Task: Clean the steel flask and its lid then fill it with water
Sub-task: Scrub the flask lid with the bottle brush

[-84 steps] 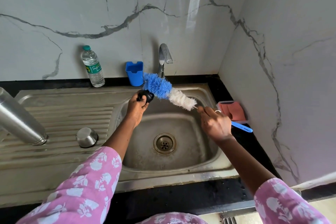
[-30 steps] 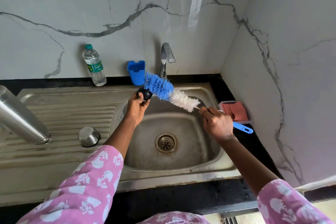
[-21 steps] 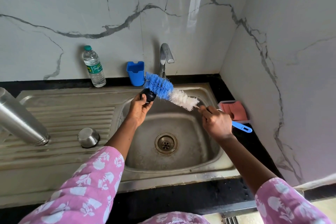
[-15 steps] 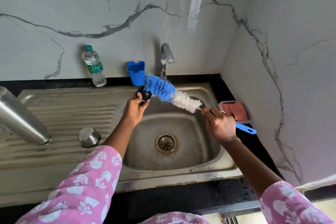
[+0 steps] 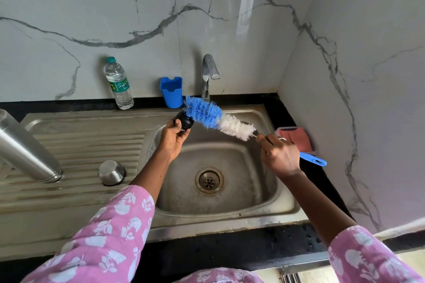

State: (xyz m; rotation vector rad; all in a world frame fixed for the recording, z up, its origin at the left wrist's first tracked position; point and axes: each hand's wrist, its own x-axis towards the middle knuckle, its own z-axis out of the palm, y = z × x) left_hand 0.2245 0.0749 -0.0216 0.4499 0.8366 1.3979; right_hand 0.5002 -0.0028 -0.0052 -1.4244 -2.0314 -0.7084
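The left hand (image 5: 171,142) curls its fingers round the lid (image 5: 185,122) over the sink (image 5: 230,212). The right hand (image 5: 279,156) grips the brush (image 5: 216,119), slanting up-left, blue tip against the lid. The flask (image 5: 25,151) lies far left, nearer the left hand.

The steel flask (image 5: 25,147) leans tilted at the left of the ribbed drainboard, with its threaded end down on the ribs. Its small steel cap (image 5: 111,172) sits rim down just right of that end. The black stopper (image 5: 185,122) is held in the left hand (image 5: 171,142) over the sink's far-left corner, with the blue bristles of the bottle brush (image 5: 207,115) against it.
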